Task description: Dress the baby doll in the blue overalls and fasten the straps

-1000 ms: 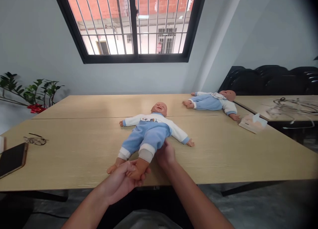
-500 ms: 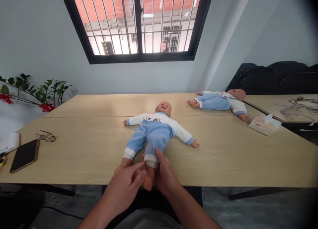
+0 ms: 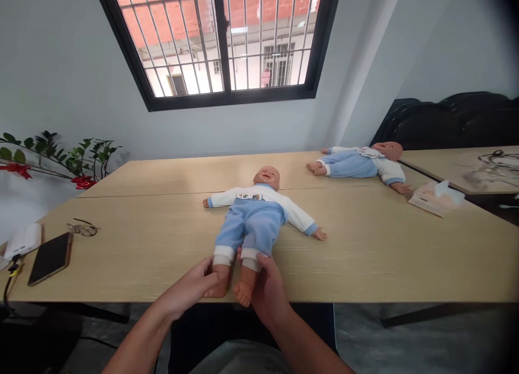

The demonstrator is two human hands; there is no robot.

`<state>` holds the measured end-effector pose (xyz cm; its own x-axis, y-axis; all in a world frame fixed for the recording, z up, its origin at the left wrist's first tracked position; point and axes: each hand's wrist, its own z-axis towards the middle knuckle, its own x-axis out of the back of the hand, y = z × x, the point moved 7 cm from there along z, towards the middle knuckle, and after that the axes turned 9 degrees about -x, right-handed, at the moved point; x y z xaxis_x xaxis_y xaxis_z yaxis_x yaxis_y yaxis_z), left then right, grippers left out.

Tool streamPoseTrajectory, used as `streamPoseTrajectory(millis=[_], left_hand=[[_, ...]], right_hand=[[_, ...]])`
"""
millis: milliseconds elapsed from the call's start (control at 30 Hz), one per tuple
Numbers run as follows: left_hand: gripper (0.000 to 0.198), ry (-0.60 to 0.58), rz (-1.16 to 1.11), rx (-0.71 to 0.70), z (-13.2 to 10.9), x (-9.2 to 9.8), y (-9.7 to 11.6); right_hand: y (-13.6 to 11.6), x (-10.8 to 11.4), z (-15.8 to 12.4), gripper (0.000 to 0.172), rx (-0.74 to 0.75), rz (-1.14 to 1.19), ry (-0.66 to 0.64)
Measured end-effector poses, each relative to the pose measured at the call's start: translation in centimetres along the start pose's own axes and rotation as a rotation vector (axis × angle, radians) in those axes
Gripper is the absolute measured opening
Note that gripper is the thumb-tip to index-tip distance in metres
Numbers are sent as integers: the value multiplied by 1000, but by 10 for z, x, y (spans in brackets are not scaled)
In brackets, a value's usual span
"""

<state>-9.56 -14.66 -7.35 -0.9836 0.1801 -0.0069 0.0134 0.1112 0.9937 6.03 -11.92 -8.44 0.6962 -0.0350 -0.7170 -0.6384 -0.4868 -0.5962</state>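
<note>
Near doll (image 3: 259, 214) supine on worktop (image 3: 373, 249) — held by both legs
Left hand (image 3: 188, 288): fingers around ankle (image 3: 224, 271) — right hand (image 3: 271, 292): fingers around other cuff (image 3: 248, 254).

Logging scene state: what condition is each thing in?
near baby doll: face up, dressed, barefoot
left hand: holding its one leg
right hand: holding its other leg
far baby doll: lying down, dressed, barefoot
smartphone: lying flat, screen dark
tissue box: open, tissue sticking out

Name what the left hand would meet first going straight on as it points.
The doll's ankle beside the left hand, which seems to touch it; beyond that, probably the other leg. Depth there is hard to judge.
</note>
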Motion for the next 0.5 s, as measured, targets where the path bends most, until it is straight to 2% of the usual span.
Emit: streamPoseTrajectory(millis=[67,100,200,267,400,500], left_hand=[[31,-40,-266,61,-1,-15,-4],[33,-63,-391,85,-1,-23,-5],[56,-158,-663,145,4,-42,-8],[61,-197,-728,180,9,-50,-10],[54,-220,-747,179,19,-60,-13],[52,-191,-752,166,22,-68,-18]], right_hand=[[-1,0,-1,38,31,-4,-6],[-1,0,-2,40,47,-10,-6],[-3,0,-4,42,97,-69,5],[-6,1,-5,40,128,-149,32],[-18,5,-9,44,198,-304,106],[-29,5,-11,47,233,-360,127]])
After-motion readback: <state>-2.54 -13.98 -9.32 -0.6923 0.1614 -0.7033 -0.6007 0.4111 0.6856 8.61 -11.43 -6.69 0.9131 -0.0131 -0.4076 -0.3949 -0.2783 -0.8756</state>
